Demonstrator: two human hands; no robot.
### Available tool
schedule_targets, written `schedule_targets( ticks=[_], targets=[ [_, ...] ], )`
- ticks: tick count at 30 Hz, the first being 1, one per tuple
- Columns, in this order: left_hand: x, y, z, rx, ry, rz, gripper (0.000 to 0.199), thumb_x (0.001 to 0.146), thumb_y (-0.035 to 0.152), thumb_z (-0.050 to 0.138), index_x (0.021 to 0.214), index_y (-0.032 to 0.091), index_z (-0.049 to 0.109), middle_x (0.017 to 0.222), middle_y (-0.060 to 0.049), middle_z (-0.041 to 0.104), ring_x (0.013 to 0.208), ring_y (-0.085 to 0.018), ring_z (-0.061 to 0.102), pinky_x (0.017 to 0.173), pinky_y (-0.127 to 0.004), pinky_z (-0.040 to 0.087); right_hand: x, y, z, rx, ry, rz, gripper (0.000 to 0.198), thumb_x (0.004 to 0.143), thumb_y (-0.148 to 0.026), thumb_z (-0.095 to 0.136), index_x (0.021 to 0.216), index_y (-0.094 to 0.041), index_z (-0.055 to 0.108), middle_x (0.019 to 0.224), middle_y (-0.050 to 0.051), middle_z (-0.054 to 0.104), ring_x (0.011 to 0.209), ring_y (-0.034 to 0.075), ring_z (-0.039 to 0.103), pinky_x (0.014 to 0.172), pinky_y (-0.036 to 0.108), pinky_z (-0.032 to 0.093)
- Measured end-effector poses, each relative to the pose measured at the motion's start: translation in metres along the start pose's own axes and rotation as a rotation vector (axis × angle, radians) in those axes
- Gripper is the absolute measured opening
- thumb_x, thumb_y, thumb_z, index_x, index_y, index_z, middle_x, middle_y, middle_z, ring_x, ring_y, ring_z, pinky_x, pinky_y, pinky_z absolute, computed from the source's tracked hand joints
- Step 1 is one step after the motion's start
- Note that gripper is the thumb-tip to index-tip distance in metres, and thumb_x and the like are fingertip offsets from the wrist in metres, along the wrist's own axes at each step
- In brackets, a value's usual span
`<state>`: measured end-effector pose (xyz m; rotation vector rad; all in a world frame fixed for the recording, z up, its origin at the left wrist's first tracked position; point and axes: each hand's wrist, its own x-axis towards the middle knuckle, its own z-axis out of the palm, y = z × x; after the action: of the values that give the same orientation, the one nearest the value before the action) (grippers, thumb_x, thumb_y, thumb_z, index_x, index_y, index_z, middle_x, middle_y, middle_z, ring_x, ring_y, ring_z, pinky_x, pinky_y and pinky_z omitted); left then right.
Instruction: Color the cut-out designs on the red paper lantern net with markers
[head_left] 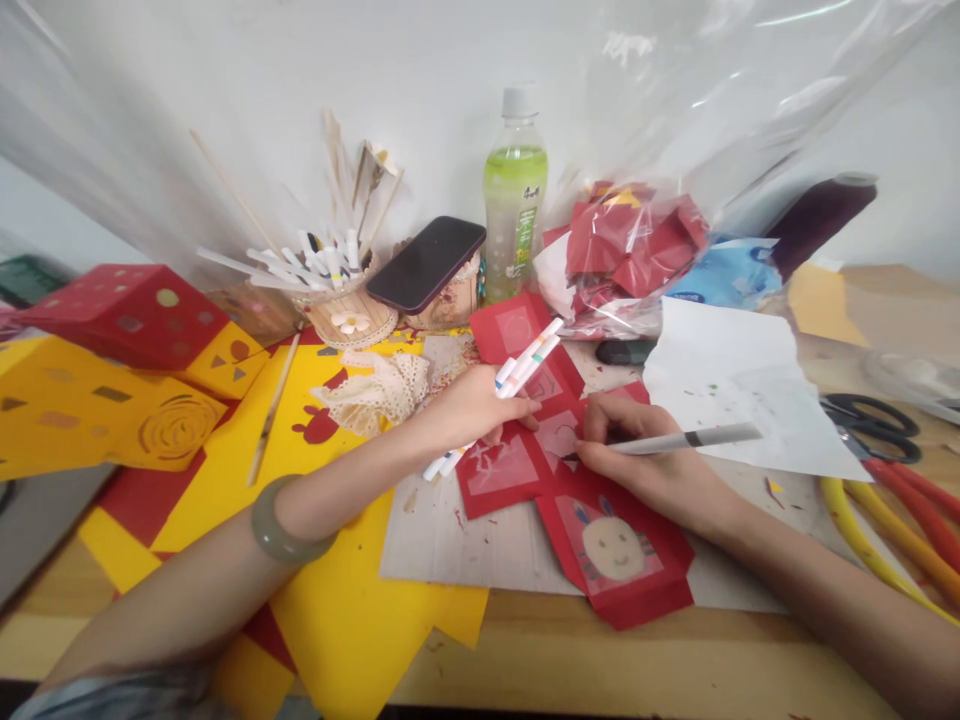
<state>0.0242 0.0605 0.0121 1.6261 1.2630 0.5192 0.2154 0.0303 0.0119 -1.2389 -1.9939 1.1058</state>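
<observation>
My left hand (480,405) is closed around several white marker pens (529,358), whose ends stick out above and below it. Its fingertips rest on a red paper box cutout (555,510), unfolded flat. In my right hand (637,455) is a grey-white pen (686,440), its tip end down at a pale panel near the cutout's middle. A pale face with blue ears (613,548) fills the panel nearest me. Other panels carry pale squares with drawings, partly covered by my hands. Under the cutout lies a greyish board (465,550).
Yellow paper (337,560) and folded red and yellow boxes (142,320) lie left. Behind are a pen holder (345,310), a phone (429,262), a drink bottle (516,200) and bagged red paper (630,240). White paper (750,390) and scissors (874,425) are right.
</observation>
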Motion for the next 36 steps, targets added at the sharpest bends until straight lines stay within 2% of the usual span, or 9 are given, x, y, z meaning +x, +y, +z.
schedule_targets(
  ticks=[14, 22, 26, 31, 36],
  targets=[
    [-0.003, 0.008, 0.000, 0.010, 0.007, -0.022, 0.020, 0.075, 0.027, 0.054, 0.070, 0.010, 0.063, 0.034, 0.005, 0.042, 0.033, -0.007, 0.040, 0.038, -0.018, 0.029, 0.000, 0.000, 0.000, 0.005, 0.003, -0.007, 0.021, 0.071, -0.012, 0.048, 0.056, -0.019, 0.035, 0.052, -0.006, 0.038, 0.049, 0.008, 0.035, 0.044, 0.022, 0.028],
    [-0.003, 0.010, -0.001, -0.004, -0.003, -0.021, 0.018, 0.075, 0.025, 0.054, 0.069, 0.010, 0.063, 0.033, 0.006, 0.041, 0.032, -0.006, 0.038, 0.036, -0.018, 0.028, 0.000, 0.001, 0.000, 0.006, -0.008, 0.008, 0.022, 0.070, -0.012, 0.048, 0.056, -0.020, 0.033, 0.052, -0.006, 0.037, 0.049, 0.008, 0.034, 0.045, 0.022, 0.027],
    [-0.004, 0.011, -0.001, -0.018, -0.008, -0.028, 0.017, 0.076, 0.024, 0.054, 0.068, 0.010, 0.062, 0.039, 0.004, 0.047, 0.032, -0.005, 0.038, 0.035, -0.018, 0.028, 0.001, 0.000, 0.000, 0.003, -0.003, 0.007, 0.022, 0.070, -0.011, 0.047, 0.056, -0.020, 0.033, 0.053, -0.006, 0.037, 0.050, 0.009, 0.034, 0.045, 0.022, 0.027],
    [-0.004, 0.012, -0.001, -0.019, -0.007, -0.040, 0.017, 0.076, 0.023, 0.054, 0.068, 0.010, 0.062, 0.033, 0.006, 0.041, 0.032, -0.006, 0.038, 0.036, -0.017, 0.028, -0.001, -0.001, 0.000, -0.013, -0.009, 0.021, 0.023, 0.069, -0.011, 0.047, 0.055, -0.020, 0.031, 0.052, -0.005, 0.037, 0.049, 0.009, 0.034, 0.045, 0.023, 0.027],
    [-0.005, 0.013, 0.000, -0.020, -0.010, -0.050, 0.018, 0.076, 0.024, 0.054, 0.068, 0.010, 0.062, 0.034, 0.005, 0.041, 0.032, -0.006, 0.039, 0.036, -0.017, 0.029, -0.001, 0.000, 0.000, 0.001, -0.009, 0.018, 0.022, 0.069, -0.011, 0.047, 0.055, -0.020, 0.031, 0.052, -0.005, 0.037, 0.049, 0.009, 0.034, 0.044, 0.023, 0.027]
  ],
)
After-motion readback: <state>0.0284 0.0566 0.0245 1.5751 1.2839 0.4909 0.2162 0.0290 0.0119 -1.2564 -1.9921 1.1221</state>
